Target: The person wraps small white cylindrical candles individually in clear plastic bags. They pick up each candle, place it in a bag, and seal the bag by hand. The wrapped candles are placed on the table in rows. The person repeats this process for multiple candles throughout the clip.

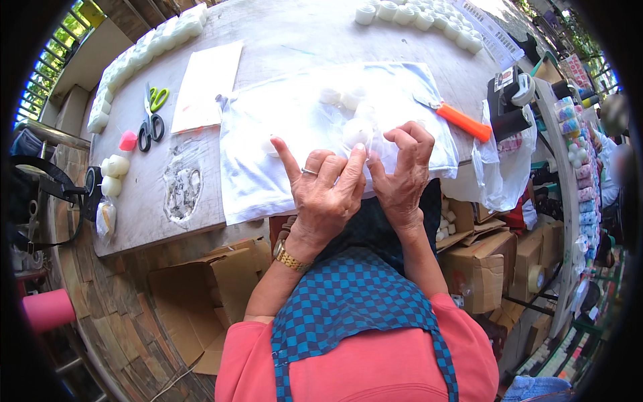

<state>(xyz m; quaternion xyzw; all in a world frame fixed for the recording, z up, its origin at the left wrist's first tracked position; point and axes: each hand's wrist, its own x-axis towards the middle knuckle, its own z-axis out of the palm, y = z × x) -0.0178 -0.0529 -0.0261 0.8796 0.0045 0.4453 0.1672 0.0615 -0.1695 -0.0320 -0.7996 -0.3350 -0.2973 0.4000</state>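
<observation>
Several short white candles (355,131) sit close together on a white cloth (256,186), with clear plastic film around the near ones. My left hand (329,188) lays its index fingertip on the nearest candle's film; its thumb is hidden beneath. The little finger sticks out, next to another white piece (271,145) on the cloth. On the other side, my right hand (404,176) holds the film's edge by thumb and curled fingers, its thumb tip close to the left index fingertip.
Scissors (150,118), a white sheet (207,85) and white candle rows (133,60) occupy the table's left. An orange-handled cutter (462,120) rests on the cloth's right edge, near a black tape dispenser (507,100). Cardboard boxes (186,301) stand below. Another person (609,166) is at far right.
</observation>
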